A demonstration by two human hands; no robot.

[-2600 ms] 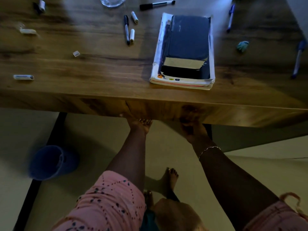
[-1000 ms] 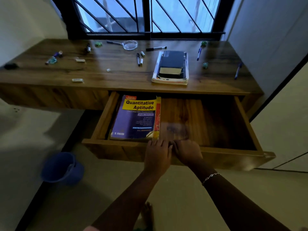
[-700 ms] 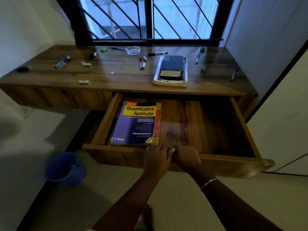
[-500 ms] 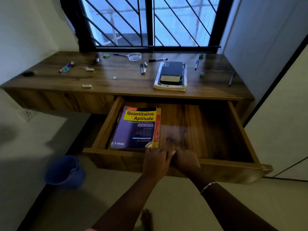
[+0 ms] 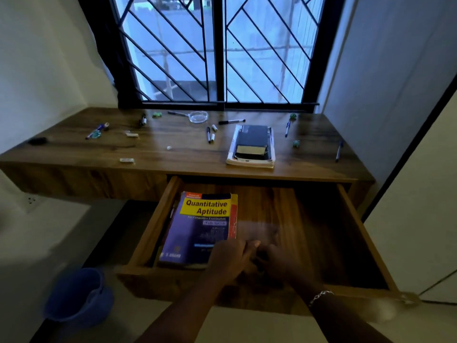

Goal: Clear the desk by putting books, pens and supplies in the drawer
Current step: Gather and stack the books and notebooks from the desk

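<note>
Wooden drawer (image 5: pixel 363 233): was seen drawn far out beneath the desk (image 5: pixel 173 167), with its front rim lying under both hands.
Left hand (image 5: pixel 232 258): was laid over the front rim, its fingers reaching toward the near corner of the purple book (image 5: pixel 200 231). Because of motion blur, a grip could not be told from a loose rest.
Right hand (image 5: pixel 279 266): was held just beside the left, touching it or nearly so. It was too smeared for clenched or released to be judged.
Purple book: was found lying flat inside the drawer, just beyond the left hand and close to the drawer's left wall.
Book stack (image 5: pixel 251 146): was left on the desk, well beyond the hands and slightly right of them.
Markers (image 5: pixel 210 134): were scattered far beyond the left hand. A blue pen (image 5: pixel 339 151) lay far beyond and right of the right hand, near the desk's end.
Stage: was judged as drawer opened, desk items not yet gathered.
Risk, drawer: sagging or slipping from its runners could be caused by weight pressed on the front rim.
Risk, stack: the dark top book could be shed if the pile were lifted one-handed.
Risk, pens: round barrels could be rolled off the desk edge by a sweeping reach, and small pieces could be missed in the dim light.
</note>
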